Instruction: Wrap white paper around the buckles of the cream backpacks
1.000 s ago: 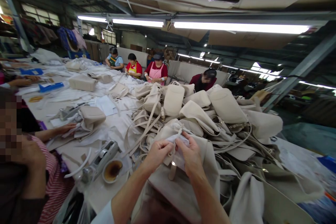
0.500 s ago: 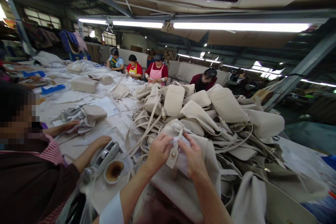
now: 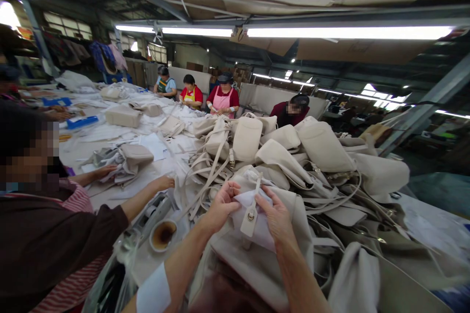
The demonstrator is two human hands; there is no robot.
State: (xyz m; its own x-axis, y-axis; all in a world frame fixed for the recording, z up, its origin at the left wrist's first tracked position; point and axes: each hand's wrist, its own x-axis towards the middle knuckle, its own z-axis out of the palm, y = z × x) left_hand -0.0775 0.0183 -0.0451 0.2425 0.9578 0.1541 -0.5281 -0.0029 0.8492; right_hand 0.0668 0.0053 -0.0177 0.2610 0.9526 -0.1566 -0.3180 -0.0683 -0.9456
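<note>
My left hand (image 3: 223,203) pinches the left edge of a thin white sheet of tissue paper (image 3: 242,203). On the paper's right side, my right hand (image 3: 274,211) grips it, with the thumb beside a beige strap tab (image 3: 250,217) that has a metal stud. The tab hangs over the front of the paper, and whether the right fingers also touch it I cannot tell. Beneath both hands lies a beige bag (image 3: 299,225), partly hidden by my forearms.
Beige bags with straps (image 3: 246,139) are heaped beyond and right of my hands. A bowl of brown liquid (image 3: 162,235) stands at left. A co-worker's arm (image 3: 147,195) reaches across the table beside it. Other people work along the far side.
The tissue paper now lies more spread out under the tab, and my left fingers have shifted to its left edge. The co-worker's arm at left has reached farther forward.
</note>
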